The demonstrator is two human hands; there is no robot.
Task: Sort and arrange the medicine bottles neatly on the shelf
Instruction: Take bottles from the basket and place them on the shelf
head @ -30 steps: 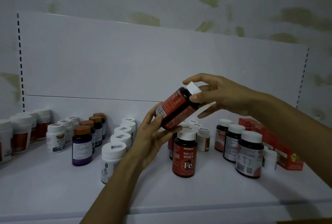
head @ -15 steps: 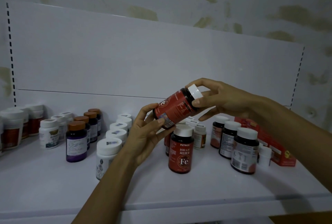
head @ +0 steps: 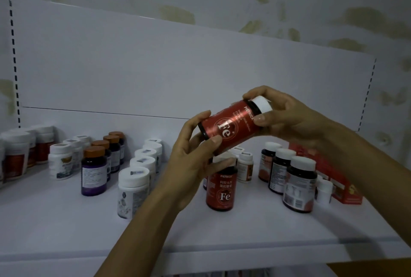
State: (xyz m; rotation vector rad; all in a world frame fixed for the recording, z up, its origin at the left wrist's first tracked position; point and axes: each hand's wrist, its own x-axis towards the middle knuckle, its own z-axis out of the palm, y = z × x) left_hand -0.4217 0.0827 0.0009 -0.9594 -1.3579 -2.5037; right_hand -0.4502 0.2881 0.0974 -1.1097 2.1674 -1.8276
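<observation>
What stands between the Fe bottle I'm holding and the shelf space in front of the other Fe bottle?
Nothing visible. The left hand and right hand hold the tilted Fe bottle above the standing Fe bottle; the shelf before it is bare.

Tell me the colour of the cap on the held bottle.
White. The cap of the red bottle shows best in the head view.

A shop: slotted white display shelf [head: 66,227] stocked with medicine bottles [head: 133,190].
</observation>
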